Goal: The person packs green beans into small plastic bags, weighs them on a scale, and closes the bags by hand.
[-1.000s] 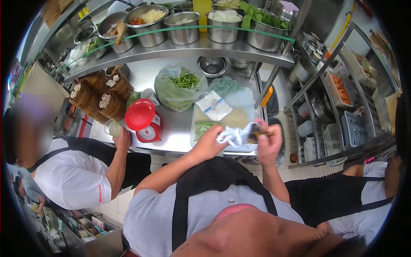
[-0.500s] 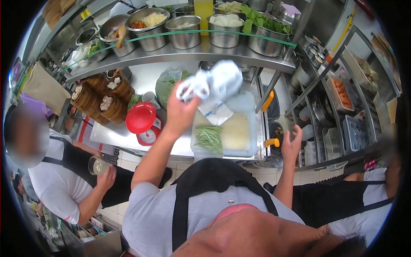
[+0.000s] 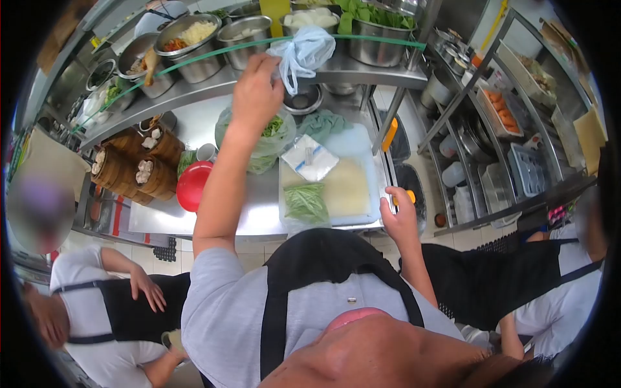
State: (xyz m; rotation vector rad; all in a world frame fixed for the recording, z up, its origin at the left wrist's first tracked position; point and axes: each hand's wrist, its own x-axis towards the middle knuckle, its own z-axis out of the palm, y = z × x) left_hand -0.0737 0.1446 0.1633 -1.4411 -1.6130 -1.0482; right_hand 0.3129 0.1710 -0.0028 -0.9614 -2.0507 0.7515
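Observation:
My left hand (image 3: 257, 87) is raised to the shelf edge, its fingers curled at the side of a crumpled pale plastic bag (image 3: 305, 53). One end of the bag dangles over the shelf's front. My right hand (image 3: 401, 216) is beside the counter's right end, fingers partly bent and apart, with nothing in it. Below the left hand lies an open clear bag of leafy greens (image 3: 265, 139). A zip bag (image 3: 310, 158) and a bag of cut green vegetables (image 3: 306, 202) rest on the pale cutting board (image 3: 362, 145).
Metal pots of ingredients (image 3: 244, 42) line the shelf (image 3: 187, 97) behind a glass rail. Bamboo steamers (image 3: 155, 178) and a red scale pan (image 3: 193, 186) stand left. A green cloth (image 3: 325, 123) lies behind. Co-workers (image 3: 116, 310) are on both sides; a rack (image 3: 504, 161) stands right.
My left hand and the plastic bag have moved up from above the counter to the shelf edge. My right hand has shifted left and lower. The co-worker holding a cup at left has moved.

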